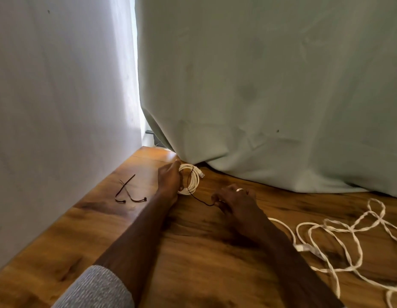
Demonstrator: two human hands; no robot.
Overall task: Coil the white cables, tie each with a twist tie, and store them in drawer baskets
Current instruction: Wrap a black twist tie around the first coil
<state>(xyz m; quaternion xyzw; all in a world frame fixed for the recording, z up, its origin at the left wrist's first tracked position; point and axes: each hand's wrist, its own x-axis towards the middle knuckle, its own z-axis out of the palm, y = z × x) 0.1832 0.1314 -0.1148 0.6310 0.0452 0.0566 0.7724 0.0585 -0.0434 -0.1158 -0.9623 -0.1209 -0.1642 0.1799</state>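
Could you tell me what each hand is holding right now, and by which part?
The left hand grips the coiled white cable by its left side; the right hand pinches the free end of the thin dark twist tie.

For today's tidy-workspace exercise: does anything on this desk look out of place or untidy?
Yes. A loose white cable sprawls in tangled loops at the table's right, uncoiled, unlike the coiled cable the left hand grips. Two spare twist ties lie crossed.
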